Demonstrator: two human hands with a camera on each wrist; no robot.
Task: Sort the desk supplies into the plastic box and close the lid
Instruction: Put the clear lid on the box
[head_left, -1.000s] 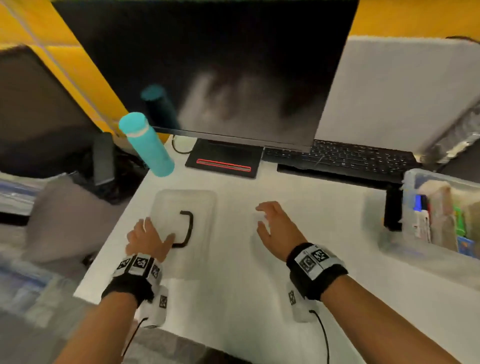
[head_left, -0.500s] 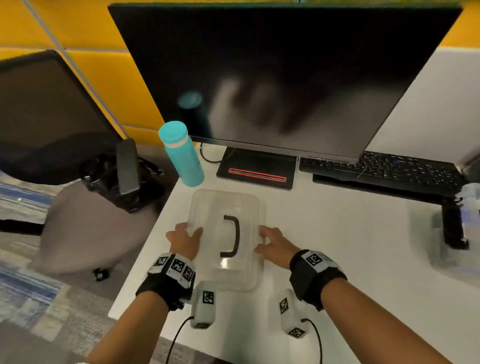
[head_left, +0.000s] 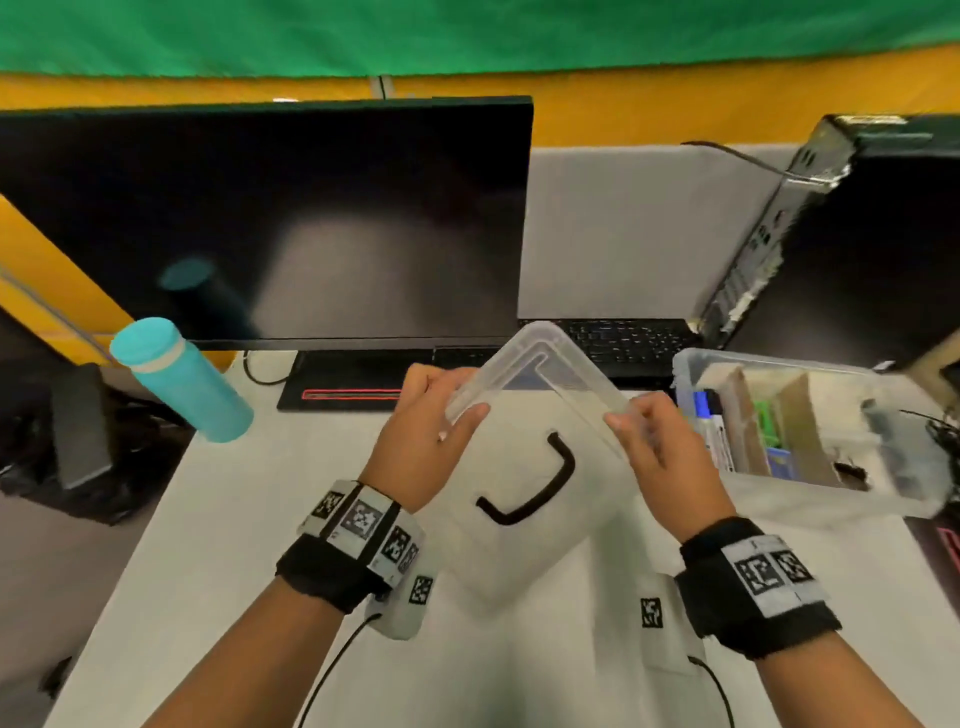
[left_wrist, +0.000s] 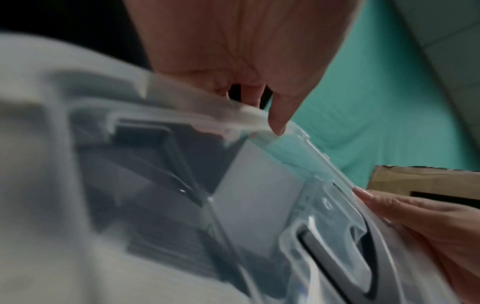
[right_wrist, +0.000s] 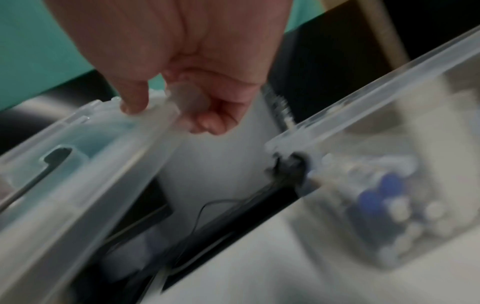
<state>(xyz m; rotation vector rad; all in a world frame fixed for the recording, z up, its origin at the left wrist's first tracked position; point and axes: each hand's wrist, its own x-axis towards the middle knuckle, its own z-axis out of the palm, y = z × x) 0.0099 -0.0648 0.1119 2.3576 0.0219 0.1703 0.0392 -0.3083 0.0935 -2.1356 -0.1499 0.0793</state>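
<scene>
A clear plastic lid (head_left: 524, 415) with a black handle (head_left: 530, 480) is held tilted above the white desk, turned diagonally. My left hand (head_left: 431, 431) pinches its left edge, thumb on top. My right hand (head_left: 654, 447) pinches its right edge. The clear plastic box (head_left: 810, 431) stands open at the right, holding markers, green and blue items and brown dividers. In the left wrist view the thumb (left_wrist: 280, 115) presses on the lid's rim (left_wrist: 233, 115). The right wrist view shows fingers (right_wrist: 207, 115) curled under the lid (right_wrist: 91, 164), with the box (right_wrist: 389, 185) just beside it.
A dark monitor (head_left: 270, 218) stands behind, with a black keyboard (head_left: 623, 343) under its right side. A teal bottle (head_left: 182, 379) stands at the desk's left edge. A black computer case (head_left: 857, 249) rises behind the box. A chair armrest (head_left: 78, 421) lies off the desk's left.
Both hands have lifted the lid off the desk and carried it up and to the right, close to the box. The view swung right too.
</scene>
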